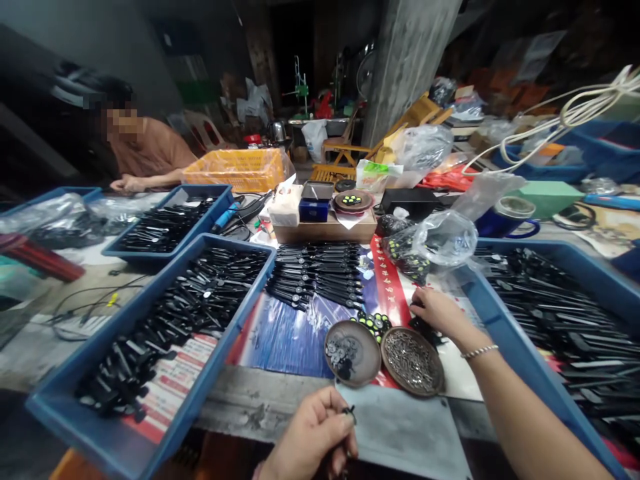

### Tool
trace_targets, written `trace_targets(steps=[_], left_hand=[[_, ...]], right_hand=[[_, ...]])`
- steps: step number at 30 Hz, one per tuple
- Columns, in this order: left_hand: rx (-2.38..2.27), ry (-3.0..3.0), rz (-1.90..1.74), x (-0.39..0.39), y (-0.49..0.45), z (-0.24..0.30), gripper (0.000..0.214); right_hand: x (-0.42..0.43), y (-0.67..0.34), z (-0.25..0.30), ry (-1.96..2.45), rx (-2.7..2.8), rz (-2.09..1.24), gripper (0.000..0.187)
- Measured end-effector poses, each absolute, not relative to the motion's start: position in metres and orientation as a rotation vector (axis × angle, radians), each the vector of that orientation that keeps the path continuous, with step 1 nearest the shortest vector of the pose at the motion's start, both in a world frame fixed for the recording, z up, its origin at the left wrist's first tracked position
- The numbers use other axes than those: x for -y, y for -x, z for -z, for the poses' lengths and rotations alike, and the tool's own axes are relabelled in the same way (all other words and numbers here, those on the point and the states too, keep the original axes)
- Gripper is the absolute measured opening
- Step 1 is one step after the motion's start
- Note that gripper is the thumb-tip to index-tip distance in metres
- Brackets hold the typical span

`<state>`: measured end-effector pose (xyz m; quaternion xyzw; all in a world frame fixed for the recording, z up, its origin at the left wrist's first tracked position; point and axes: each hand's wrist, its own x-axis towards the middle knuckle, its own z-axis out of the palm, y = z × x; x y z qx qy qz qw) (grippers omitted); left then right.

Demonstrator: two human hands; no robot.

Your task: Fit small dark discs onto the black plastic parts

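Pinching a small black part (349, 413) at the near edge of the worktop (270, 403), the left hand (315, 437) has its grip closed on it; the right hand (437, 312) lies on black pieces (424, 331) beside the screw dish (413, 360), and I cannot tell its grip.

Left tray (240, 320) and right tray (545, 245) wall the middle; two dishes (367, 365) crowd it; grey sheet (400, 433) seemingly bare.

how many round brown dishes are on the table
3. The dish of small dark parts lies ahead of the left hand, the dish of metal bits beside it by the right hand, the third dish farther back on the cardboard box. More may hide under the bags.
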<state>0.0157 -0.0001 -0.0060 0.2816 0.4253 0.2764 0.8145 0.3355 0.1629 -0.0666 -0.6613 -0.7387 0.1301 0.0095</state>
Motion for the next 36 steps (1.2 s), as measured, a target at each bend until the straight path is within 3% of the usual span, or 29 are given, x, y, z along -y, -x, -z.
trace_targets(steps=[9,13,19,24,36], left_hand=[[-0.924,-0.585,-0.598,0.000,-0.021,0.005,0.036],[-0.940,-0.591,-0.613,0.002,-0.018,0.007,0.033],[-0.960,-0.570,-0.641,-0.004,-0.021,0.005,0.034],[-0.931,-0.627,-0.609,-0.006,-0.027,0.000,0.031],[-0.903,-0.616,-0.607,-0.003,-0.026,-0.006,0.034]], right_hand=[[-0.158,-0.346,0.067,1.998,2.274,-0.403,0.007],[-0.143,-0.339,0.045,1.987,2.117,-0.415,0.016],[-0.080,-0.271,0.001,1.374,1.642,-1.275,0.026],[-0.038,-0.222,0.007,1.201,1.247,-1.740,0.028],[-0.020,-0.197,0.019,1.146,0.726,-1.787,0.039]])
